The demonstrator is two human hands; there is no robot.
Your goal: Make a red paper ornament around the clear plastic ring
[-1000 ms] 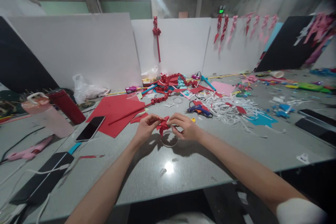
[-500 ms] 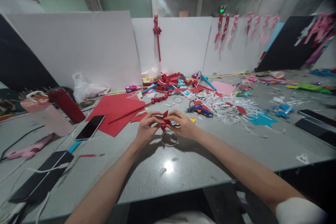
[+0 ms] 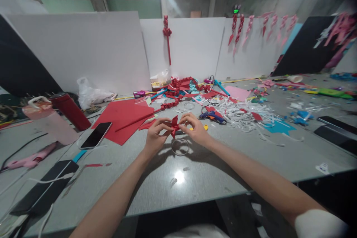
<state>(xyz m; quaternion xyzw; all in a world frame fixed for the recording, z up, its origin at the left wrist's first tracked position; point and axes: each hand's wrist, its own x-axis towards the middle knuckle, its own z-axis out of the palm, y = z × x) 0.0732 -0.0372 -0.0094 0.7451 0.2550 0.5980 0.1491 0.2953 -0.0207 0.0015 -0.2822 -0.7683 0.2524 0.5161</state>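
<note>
Between my two hands, above the table, is a small folded red paper piece (image 3: 174, 126) with pointed flaps. My left hand (image 3: 158, 135) pinches it from the left. From the right, the thumb and forefinger of my right hand (image 3: 194, 128) close on its edge. Just below the fingers a clear tape ring (image 3: 180, 147) rests on the table. A yellow-handled tool (image 3: 205, 127) lies partly hidden behind my right hand. Beyond the left hand are large red paper sheets (image 3: 122, 111) with a thin red stick (image 3: 136, 121) across them.
A phone (image 3: 96, 135), a red flask (image 3: 71, 111) and a pink bottle (image 3: 50, 121) stand or lie at left. A blue glue gun (image 3: 213, 116) and a pile of white strips (image 3: 242, 113) lie right of centre. White boards (image 3: 184, 44) rise behind the table.
My right hand has shifted slightly, its fingers lifting and curling more. The red paper piece has turned a little, and more of its flaps show.
</note>
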